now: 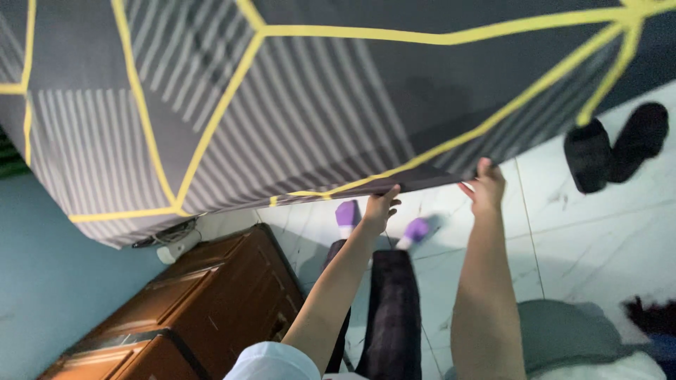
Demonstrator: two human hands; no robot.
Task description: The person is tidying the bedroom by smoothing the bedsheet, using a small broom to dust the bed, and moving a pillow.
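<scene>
Brown wooden cabinet (204, 309) sits nearest, low left, against a teal wall (49, 281). Beside it, two bare forearms rise from the bottom edge over a white marble-look tiled floor (598, 232). Dark trouser legs and purple slippers (380, 219) show between the arms.

Left hand (381, 207): fingers curled up over the lower hem of a grey bedsheet (296, 105), pinching it. Right hand (486, 186): fingers closed on the same hem, a little to the right, near where a yellow line meets the edge. Both grip cloth only.

The bedsheet is dark grey with pale stripes and yellow geometric lines. It is spread out and held up, filling the far upper part of the view from the left edge to the far right.

Handling, as judged: soft, limp, light, not fragile; it sags between holds and bunches easily. The hem or corners look like the best places to grip, hands set apart.

Orientation: the held edge slants from lower left up to the right; the long axis seems to run left-right, though both ends leave the picture.

A pair of black shoes (614, 146) lies far right on the tiles.
</scene>
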